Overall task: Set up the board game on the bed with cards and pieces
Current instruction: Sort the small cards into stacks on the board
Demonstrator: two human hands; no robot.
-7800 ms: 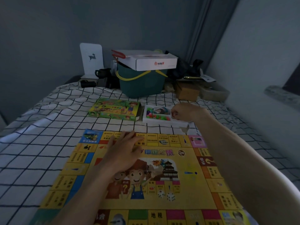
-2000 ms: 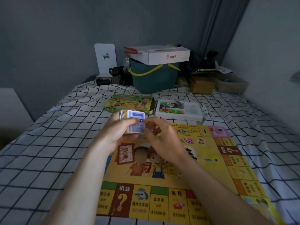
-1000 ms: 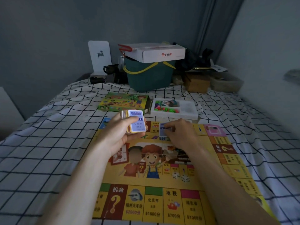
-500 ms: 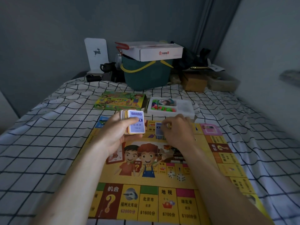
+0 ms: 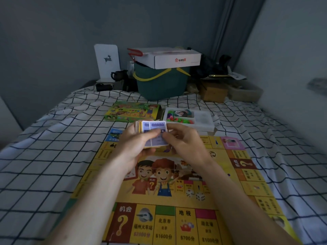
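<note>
A yellow game board (image 5: pixel 177 200) lies flat on the checked bed sheet (image 5: pixel 44 165). Above its far half my left hand (image 5: pixel 136 144) grips a thick stack of cards (image 5: pixel 154 133), purple face toward me. My right hand (image 5: pixel 185 144) pinches the top purple card of that stack at its right edge. Two dice printed or lying on the board (image 5: pixel 195 194) show near its centre. Beyond the board sit the colourful game box lid (image 5: pixel 132 112) and a white tray (image 5: pixel 203 121) of small coloured pieces.
A green bucket (image 5: pixel 161 84) with a white carton (image 5: pixel 168 57) on top stands at the bed's far end, next to a white bookend (image 5: pixel 107 61), a dark cup (image 5: pixel 118 75) and brown boxes (image 5: pixel 214 91). A wall runs along the right.
My right hand has come back from the board's far edge to the stack in my left hand and now pinches its top card. The left hand has kept the stack in place.
</note>
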